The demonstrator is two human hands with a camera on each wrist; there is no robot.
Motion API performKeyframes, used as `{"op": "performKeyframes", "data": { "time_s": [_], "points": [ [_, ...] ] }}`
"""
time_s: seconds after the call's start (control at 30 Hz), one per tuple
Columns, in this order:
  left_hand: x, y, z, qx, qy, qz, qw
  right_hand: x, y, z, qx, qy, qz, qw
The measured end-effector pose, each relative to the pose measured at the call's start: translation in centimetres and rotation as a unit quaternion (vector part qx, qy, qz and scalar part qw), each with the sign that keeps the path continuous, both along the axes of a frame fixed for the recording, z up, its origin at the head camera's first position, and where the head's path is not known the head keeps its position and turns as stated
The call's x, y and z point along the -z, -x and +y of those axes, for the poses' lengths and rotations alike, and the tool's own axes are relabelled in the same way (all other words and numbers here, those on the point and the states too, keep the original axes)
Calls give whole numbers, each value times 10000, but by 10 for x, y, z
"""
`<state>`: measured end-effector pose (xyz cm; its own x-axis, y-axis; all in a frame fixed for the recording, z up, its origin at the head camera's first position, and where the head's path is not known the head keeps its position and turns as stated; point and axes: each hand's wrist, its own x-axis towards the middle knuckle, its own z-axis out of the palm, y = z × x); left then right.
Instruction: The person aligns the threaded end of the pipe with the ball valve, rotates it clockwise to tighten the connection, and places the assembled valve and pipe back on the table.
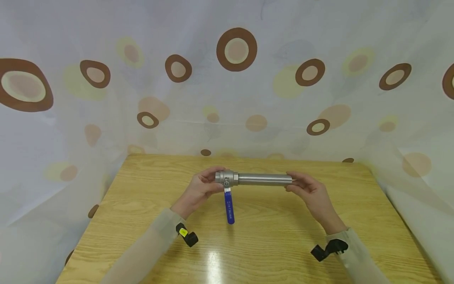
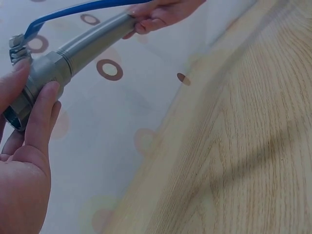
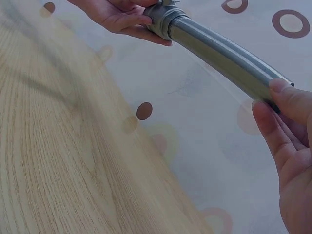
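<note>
A metal ball valve (image 1: pixel 227 178) with a blue lever handle (image 1: pixel 229 207) is joined end to end with a straight steel pipe (image 1: pixel 264 179). Both are held level above the table, the lever pointing toward me in the head view. My left hand (image 1: pixel 198 189) grips the valve body at its left end, thumb in front and fingers behind. At the other end, my right hand (image 1: pixel 313 195) pinches the pipe's tip between thumb and fingers. In the left wrist view the valve's open end (image 2: pixel 17 114) shows beside the thumb. How deep the pipe sits in the valve is hidden.
Below the hands lies a wood-grain table (image 1: pixel 269 244). A white curtain (image 1: pixel 198 94) with brown rings and pale dots hangs behind it and along both sides. Each sleeve carries a black wrist camera, one on the left (image 1: pixel 188 235) and one on the right (image 1: pixel 329 249).
</note>
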<state>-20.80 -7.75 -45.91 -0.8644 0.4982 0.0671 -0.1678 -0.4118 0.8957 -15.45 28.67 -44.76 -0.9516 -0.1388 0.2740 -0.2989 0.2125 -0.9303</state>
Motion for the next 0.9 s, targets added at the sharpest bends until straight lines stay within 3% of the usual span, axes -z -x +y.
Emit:
{"op": "performKeyframes", "data": {
  "time_s": [0.33,0.6,0.9],
  "points": [
    [1,1,1,14,20,25,10000,0,0,1,145,-128,-21,9998],
    [0,0,2,-100,114,11,9999,1,0,2,-183,290,-90,9994],
    [1,0,3,-36,80,35,10000,1,-2,2,159,-134,-63,9998]
  ]
}}
